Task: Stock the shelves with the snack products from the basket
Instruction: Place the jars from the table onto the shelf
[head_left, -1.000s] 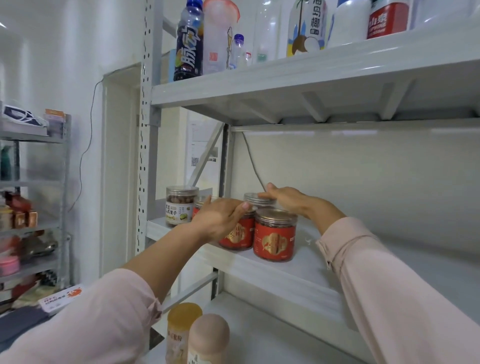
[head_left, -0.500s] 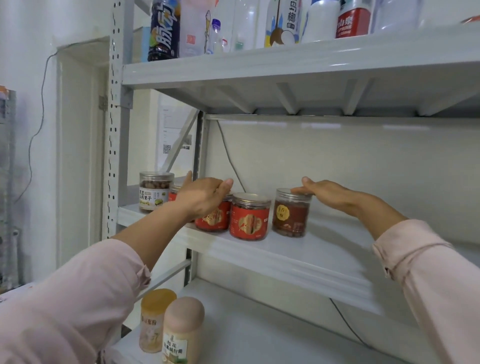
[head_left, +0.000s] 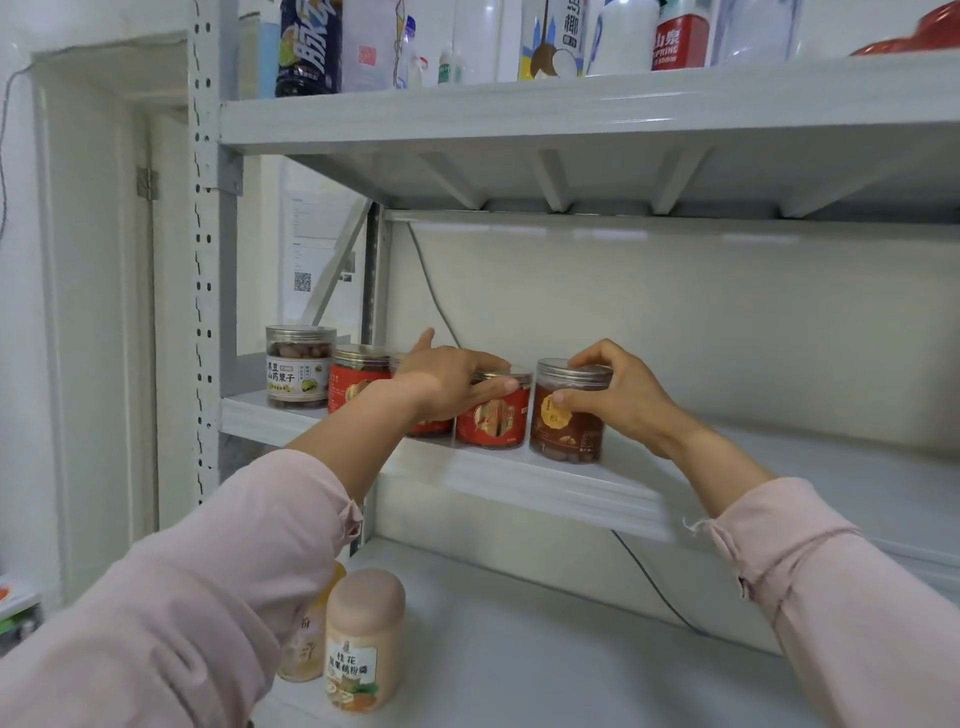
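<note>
The brown snack jar (head_left: 569, 415) stands on the middle shelf (head_left: 571, 491), in the middle of the picture. The right hand (head_left: 621, 400) curls round it, with fingers on its lid. Just left of it is a red jar (head_left: 493, 421). The left hand (head_left: 449, 382) lies on that lid with straight fingers. A white-label jar (head_left: 298, 366) stands further left.

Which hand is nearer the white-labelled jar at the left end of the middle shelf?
Left. The left hand touches the red jars just right of the white-labelled jar; the right hand grips the brown jar farther right.
</note>
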